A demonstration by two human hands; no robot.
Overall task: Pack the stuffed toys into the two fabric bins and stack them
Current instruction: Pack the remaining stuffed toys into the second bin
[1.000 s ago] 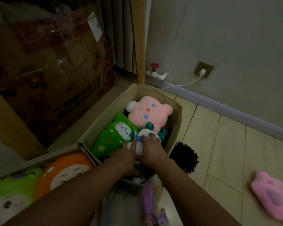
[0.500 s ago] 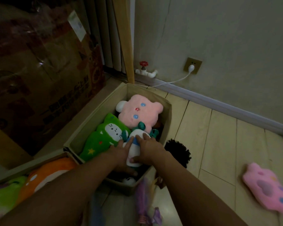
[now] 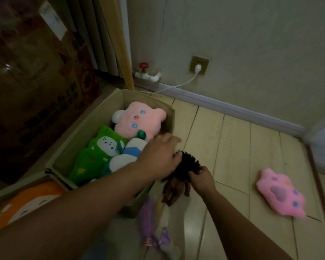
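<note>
A beige fabric bin (image 3: pixel 94 126) on the floor holds a pink bear plush (image 3: pixel 139 121), a green plush (image 3: pixel 96 152) and a white-and-blue plush (image 3: pixel 124 156). A second bin (image 3: pixel 17 186) at the lower left holds an orange plush (image 3: pixel 26 203). A doll with dark curly hair (image 3: pixel 188 162) and a purple dress lies just right of the first bin. My right hand (image 3: pixel 203 177) pinches the doll's hair. My left hand (image 3: pixel 159 154) reaches over the bin's right wall onto the doll's head, fingers blurred. A pink cloud plush (image 3: pixel 280 194) lies on the floor at right.
A large cardboard box wrapped in plastic (image 3: pixel 36 76) stands left of the bins. A wall socket (image 3: pixel 198 65) with a white cable and a pipe with a red valve (image 3: pixel 144 70) sit on the far wall. Bare wooden floor (image 3: pixel 233 147) stretches between doll and cloud plush.
Both hands left the white-and-blue plush in the bin and moved right to the dark-haired doll beside it. The view shifted slightly.
</note>
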